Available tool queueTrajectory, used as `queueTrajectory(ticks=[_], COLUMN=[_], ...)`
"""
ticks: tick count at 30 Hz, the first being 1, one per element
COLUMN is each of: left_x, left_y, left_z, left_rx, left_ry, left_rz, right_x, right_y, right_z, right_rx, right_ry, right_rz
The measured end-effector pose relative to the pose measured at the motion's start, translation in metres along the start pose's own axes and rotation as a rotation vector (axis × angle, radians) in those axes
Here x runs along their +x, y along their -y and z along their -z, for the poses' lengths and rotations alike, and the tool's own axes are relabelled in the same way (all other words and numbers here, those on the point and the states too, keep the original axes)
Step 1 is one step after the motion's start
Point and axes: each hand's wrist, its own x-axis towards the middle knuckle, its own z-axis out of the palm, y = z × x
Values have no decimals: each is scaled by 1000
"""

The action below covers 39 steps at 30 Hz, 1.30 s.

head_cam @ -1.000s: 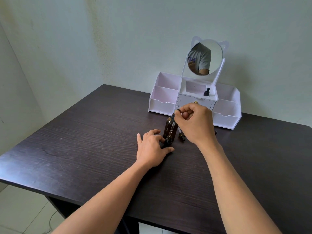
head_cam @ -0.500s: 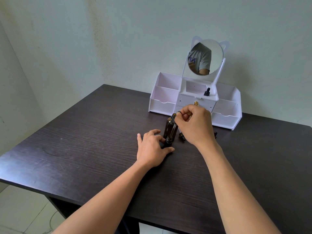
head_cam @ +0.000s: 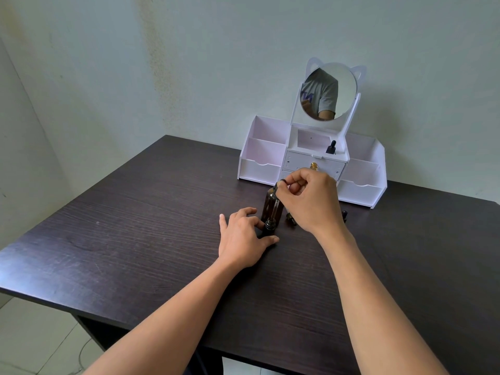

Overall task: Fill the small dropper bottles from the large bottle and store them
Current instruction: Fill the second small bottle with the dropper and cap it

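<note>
The left hand (head_cam: 242, 236) grips the small dropper bottle (head_cam: 270, 226) on the table (head_cam: 162, 212), while the right hand (head_cam: 308, 201) just above pinches a dropper (head_cam: 276, 209) over its neck, with the large bottle (head_cam: 266, 205) just behind.

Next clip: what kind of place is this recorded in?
Probably a home room: a dark wood-grain table against a plain wall, bearing a white cosmetic organiser with a cat-eared mirror.

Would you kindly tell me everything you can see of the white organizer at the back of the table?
The white organizer looks like plastic or painted board and stands upright on the table near the wall. It has open stepped compartments on both sides, a middle shelf above a drawer with a gold knob, and a cat-eared mirror on top. A small dark dropper bottle stands on the shelf.
</note>
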Motion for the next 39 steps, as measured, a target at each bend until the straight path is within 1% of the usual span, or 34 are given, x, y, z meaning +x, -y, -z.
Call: queueTrajectory(ticks=[4, 16, 28, 32, 37, 39], left_x=[0, 0, 1, 0, -1, -1], left_y=[-1, 0, -1, -2, -3, -3], left_z=[0, -1, -1, 0, 2, 3], left_rx=[3, 2, 15, 4, -10, -13], left_ry=[-2, 0, 7, 10, 17, 22], left_rz=[-2, 2, 8, 10, 16, 16], right_x=[1, 0, 2, 5, 18, 25], right_y=[-1, 2, -1, 4, 10, 10], right_z=[1, 0, 0, 4, 10, 13], right_rx=[-21, -14, -24, 61, 153, 166], right_ry=[-15, 10, -29, -130, -333, -386], right_rz=[17, 4, 13, -13, 34, 49])
